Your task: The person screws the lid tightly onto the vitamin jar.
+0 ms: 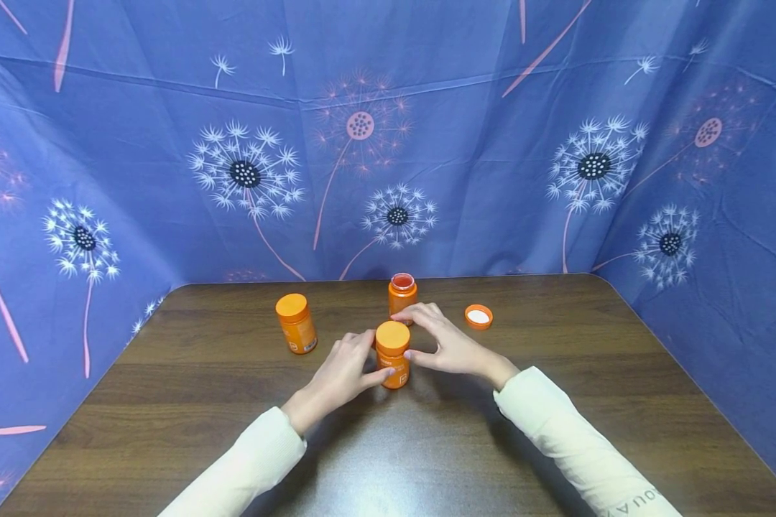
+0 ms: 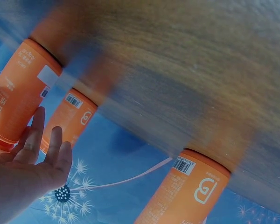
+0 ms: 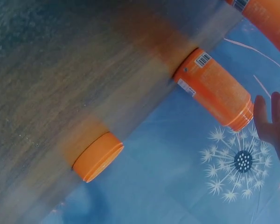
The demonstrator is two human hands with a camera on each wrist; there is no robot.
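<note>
A capped orange bottle (image 1: 393, 362) stands upright on the table, between the two hands. My left hand (image 1: 339, 370) holds its body from the left, thumb across the front; in the left wrist view the other fingers (image 2: 56, 144) spread beside the bottle (image 2: 21, 88). From the right comes my right hand (image 1: 449, 343), its thumb by the edge of the orange cap (image 1: 393, 336) and its fingers reaching behind it. Just beyond stands an uncapped orange bottle (image 1: 403, 294). Only part of the right hand (image 3: 275, 123) shows in the right wrist view.
Another capped orange bottle (image 1: 296, 327) stands to the left. A loose orange lid (image 1: 478, 317) lies at the right, its white inside facing up. Blue dandelion-print cloth (image 1: 465, 143) hangs behind and beside the brown wooden table (image 1: 136, 409).
</note>
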